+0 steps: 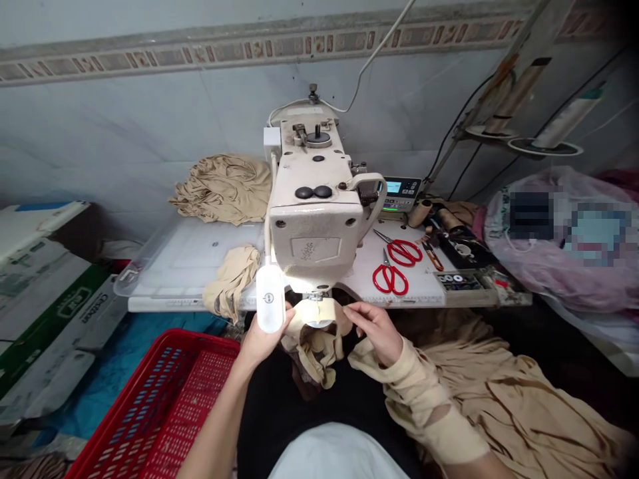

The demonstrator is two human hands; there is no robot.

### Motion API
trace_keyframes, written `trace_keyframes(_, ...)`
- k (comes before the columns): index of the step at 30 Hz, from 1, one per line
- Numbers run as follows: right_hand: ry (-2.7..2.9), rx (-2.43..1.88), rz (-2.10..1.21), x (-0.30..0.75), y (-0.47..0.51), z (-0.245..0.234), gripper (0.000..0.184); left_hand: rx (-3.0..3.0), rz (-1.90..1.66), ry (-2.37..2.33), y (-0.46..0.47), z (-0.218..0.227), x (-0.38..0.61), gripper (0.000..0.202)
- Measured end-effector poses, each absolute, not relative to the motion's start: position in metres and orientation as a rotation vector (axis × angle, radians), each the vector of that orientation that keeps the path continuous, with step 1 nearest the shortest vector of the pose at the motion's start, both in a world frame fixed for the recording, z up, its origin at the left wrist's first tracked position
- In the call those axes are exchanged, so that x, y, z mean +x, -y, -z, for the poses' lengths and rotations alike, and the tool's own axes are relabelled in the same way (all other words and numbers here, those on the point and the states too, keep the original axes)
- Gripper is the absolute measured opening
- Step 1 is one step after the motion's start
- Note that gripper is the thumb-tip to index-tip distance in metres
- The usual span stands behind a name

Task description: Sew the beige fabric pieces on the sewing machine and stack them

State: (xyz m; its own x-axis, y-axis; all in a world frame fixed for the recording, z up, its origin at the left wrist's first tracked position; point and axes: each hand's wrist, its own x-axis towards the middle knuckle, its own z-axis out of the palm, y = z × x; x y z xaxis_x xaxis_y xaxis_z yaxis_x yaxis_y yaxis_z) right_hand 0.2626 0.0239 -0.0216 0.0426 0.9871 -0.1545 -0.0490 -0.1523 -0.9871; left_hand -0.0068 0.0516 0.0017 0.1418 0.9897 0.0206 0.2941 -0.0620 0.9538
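Observation:
A beige fabric band [327, 309] is looped around the end of the sewing machine [314, 246], under the needle area. My right hand [377, 327] pinches the band's right edge between thumb and fingers. At the band's left edge is my left hand [267, 338], thumb against the cloth, its other fingers largely hidden behind a white lamp [270, 299]. Crumpled beige cloth [323, 356] hangs below the loop. Several beige bands [417, 386] are wrapped around my right wrist and forearm.
Two red-handled scissors [390, 279] lie on the white machine table [424, 293], near a small parts tray [462, 283]. Beige cloth piles [224, 186] sit behind left, with more cloth [519, 392] at right. A red basket [160, 392] stands at lower left. Thread cones [569, 120] rise at right.

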Motion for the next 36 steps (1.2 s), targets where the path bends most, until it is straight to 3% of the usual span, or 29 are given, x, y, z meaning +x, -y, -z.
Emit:
trace_keyframes(4,0.974,-1.293,-1.349,0.258,-0.006,0.022,0.041,1.449,-0.830,-1.276,-0.052,0.000,-0.041,0.031)
trace_keyframes(10,1.105,-1.307,-1.619,0.217,0.019,0.026,0.042,1.354,-1.010,-1.278,-0.051,-0.008,-0.045,0.031)
trace_keyframes(16,1.306,-1.172,-1.483,0.204,0.023,0.013,0.039,1.285,-0.763,-1.108,-0.022,0.000,-0.024,0.035)
trace_keyframes(20,1.405,-0.976,-1.726,0.224,0.019,-0.009,0.047,1.427,-0.479,-0.765,-0.013,-0.011,-0.026,0.032)
trace_keyframes(23,1.638,-0.977,-1.934,0.236,0.016,-0.023,0.048,1.534,-0.594,-0.814,-0.014,-0.025,-0.017,0.026)
trace_keyframes(26,1.928,-1.003,-1.797,0.237,0.013,-0.027,0.047,1.710,-0.618,-0.843,-0.015,-0.031,0.005,0.021)
trace_keyframes(30,2.142,-1.035,-1.623,0.238,0.011,-0.017,0.043,1.822,-0.338,-0.657,-0.013,-0.023,0.023,0.031)
trace_keyframes(33,2.023,-1.158,-1.671,0.246,0.013,-0.008,0.037,1.736,-0.305,-0.687,-0.011,-0.014,0.017,0.036)
trace_keyframes(36,1.654,-1.242,-1.775,0.252,0.017,-0.003,0.043,1.584,-0.434,-0.827,-0.008,-0.008,0.007,0.038)
